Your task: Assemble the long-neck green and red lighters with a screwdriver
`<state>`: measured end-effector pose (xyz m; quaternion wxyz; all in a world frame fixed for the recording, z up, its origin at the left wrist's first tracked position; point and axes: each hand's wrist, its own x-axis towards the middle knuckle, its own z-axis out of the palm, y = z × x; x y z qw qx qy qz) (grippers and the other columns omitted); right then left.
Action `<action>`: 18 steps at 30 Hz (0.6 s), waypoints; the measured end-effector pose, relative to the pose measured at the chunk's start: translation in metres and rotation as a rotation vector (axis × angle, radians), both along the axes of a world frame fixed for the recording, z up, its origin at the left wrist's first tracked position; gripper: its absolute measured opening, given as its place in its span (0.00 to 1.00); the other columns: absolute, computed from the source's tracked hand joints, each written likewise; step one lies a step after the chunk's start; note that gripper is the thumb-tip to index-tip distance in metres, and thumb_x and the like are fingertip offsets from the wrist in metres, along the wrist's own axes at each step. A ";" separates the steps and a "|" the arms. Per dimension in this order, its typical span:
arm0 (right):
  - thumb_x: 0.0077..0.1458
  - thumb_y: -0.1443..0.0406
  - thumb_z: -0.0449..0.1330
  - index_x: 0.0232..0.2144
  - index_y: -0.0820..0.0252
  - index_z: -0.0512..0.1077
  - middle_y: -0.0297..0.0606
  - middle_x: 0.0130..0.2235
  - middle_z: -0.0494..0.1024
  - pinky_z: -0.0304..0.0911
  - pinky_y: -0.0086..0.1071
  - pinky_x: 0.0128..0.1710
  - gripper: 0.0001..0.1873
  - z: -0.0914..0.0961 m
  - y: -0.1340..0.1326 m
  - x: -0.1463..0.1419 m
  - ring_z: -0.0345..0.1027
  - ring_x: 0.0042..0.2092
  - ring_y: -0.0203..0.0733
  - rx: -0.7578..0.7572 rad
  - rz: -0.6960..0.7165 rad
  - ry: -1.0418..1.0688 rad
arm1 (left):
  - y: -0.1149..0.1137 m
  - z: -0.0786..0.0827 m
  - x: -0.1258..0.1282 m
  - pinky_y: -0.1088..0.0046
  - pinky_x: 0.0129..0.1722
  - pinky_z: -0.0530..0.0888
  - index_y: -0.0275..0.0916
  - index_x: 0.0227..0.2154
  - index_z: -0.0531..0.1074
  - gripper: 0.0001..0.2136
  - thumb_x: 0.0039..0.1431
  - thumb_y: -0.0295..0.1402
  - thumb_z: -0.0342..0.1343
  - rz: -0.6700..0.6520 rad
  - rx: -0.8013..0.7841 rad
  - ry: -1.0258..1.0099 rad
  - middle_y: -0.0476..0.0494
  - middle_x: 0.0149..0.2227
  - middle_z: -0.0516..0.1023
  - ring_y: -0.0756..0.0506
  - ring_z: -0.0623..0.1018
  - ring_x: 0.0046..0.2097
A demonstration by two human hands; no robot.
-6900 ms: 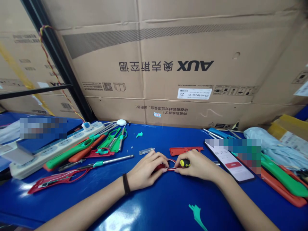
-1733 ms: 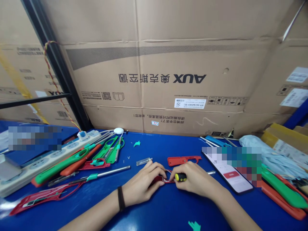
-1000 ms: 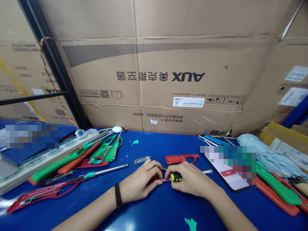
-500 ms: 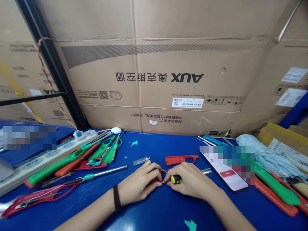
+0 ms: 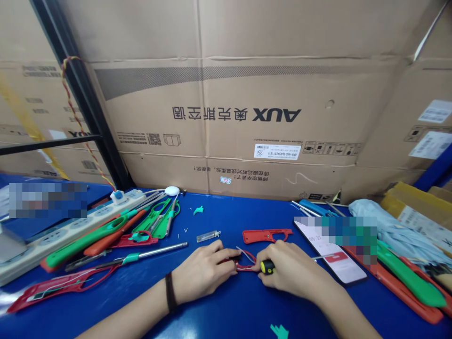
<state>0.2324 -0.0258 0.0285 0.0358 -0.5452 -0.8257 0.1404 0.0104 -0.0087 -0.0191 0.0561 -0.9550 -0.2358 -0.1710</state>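
Observation:
In the middle of the blue table, my left hand (image 5: 213,266) is closed on a red plastic lighter casing (image 5: 245,268), whose trigger end shows between my hands. A thin pale wire (image 5: 246,254) rises from it. My right hand (image 5: 282,263) is closed round a screwdriver (image 5: 267,267) with a yellow and black handle; its shaft sticks out to the right, in front of the phone. The right fingertips reach the end of the casing. Behind my hands lie a clear fuel tank (image 5: 208,236) and another red casing half (image 5: 267,235). My fingers partly hide the held casing.
A phone (image 5: 348,273) lies to the right, beside green and orange lighters (image 5: 409,273) and a light blue cloth (image 5: 381,216). At left are a power strip (image 5: 79,221), opened lighter parts (image 5: 63,285) and a metal tube (image 5: 162,250). Cardboard boxes (image 5: 226,94) stand behind.
My right hand has shifted slightly right, away from my left. More of the red casing and the wire now show between them. The screwdriver shaft now points right, across the phone.

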 end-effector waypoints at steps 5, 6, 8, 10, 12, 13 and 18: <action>0.43 0.69 0.58 0.26 0.50 0.78 0.36 0.27 0.81 0.52 0.30 0.24 0.10 -0.004 -0.004 -0.003 0.75 0.32 0.49 0.057 0.018 -0.048 | 0.000 -0.004 -0.002 0.73 0.37 0.75 0.38 0.36 0.72 0.10 0.67 0.31 0.45 -0.013 0.016 -0.035 0.46 0.48 0.76 0.48 0.75 0.38; 0.44 0.68 0.58 0.28 0.49 0.78 0.36 0.28 0.82 0.53 0.30 0.25 0.11 -0.004 -0.006 -0.001 0.75 0.33 0.49 0.057 0.029 -0.046 | 0.000 -0.005 -0.003 0.74 0.37 0.75 0.38 0.37 0.72 0.10 0.67 0.31 0.45 -0.013 0.019 -0.042 0.46 0.48 0.76 0.48 0.75 0.38; 0.47 0.67 0.58 0.33 0.47 0.79 0.36 0.31 0.82 0.58 0.31 0.28 0.13 -0.006 -0.009 0.003 0.76 0.35 0.49 0.059 0.051 -0.027 | 0.001 -0.006 -0.005 0.74 0.36 0.75 0.39 0.38 0.72 0.09 0.66 0.31 0.46 -0.020 0.027 -0.056 0.46 0.48 0.76 0.48 0.75 0.38; 0.49 0.67 0.57 0.37 0.47 0.78 0.35 0.34 0.82 0.61 0.31 0.32 0.15 -0.008 -0.011 0.006 0.76 0.36 0.48 0.067 0.077 0.011 | 0.002 -0.006 -0.006 0.75 0.36 0.74 0.39 0.38 0.72 0.09 0.66 0.31 0.46 -0.038 0.023 -0.076 0.46 0.48 0.75 0.48 0.75 0.38; 0.51 0.67 0.56 0.38 0.47 0.78 0.34 0.35 0.82 0.63 0.30 0.34 0.15 -0.012 -0.013 0.009 0.76 0.36 0.45 0.082 0.102 0.063 | 0.003 -0.005 -0.006 0.75 0.37 0.74 0.39 0.39 0.72 0.09 0.66 0.30 0.47 -0.060 0.001 -0.095 0.46 0.48 0.75 0.48 0.75 0.39; 0.52 0.67 0.56 0.38 0.47 0.78 0.33 0.36 0.82 0.63 0.30 0.35 0.15 -0.014 -0.014 0.009 0.76 0.36 0.44 0.088 0.116 0.090 | 0.003 -0.004 -0.006 0.75 0.38 0.74 0.39 0.39 0.72 0.09 0.66 0.30 0.47 -0.065 -0.011 -0.103 0.46 0.47 0.75 0.48 0.75 0.40; 0.55 0.65 0.56 0.37 0.44 0.77 0.27 0.35 0.82 0.63 0.28 0.34 0.12 -0.022 -0.013 0.010 0.76 0.35 0.40 0.132 0.153 0.173 | 0.005 -0.001 -0.005 0.72 0.40 0.74 0.40 0.39 0.73 0.09 0.65 0.31 0.48 -0.051 -0.073 -0.104 0.47 0.50 0.74 0.48 0.74 0.42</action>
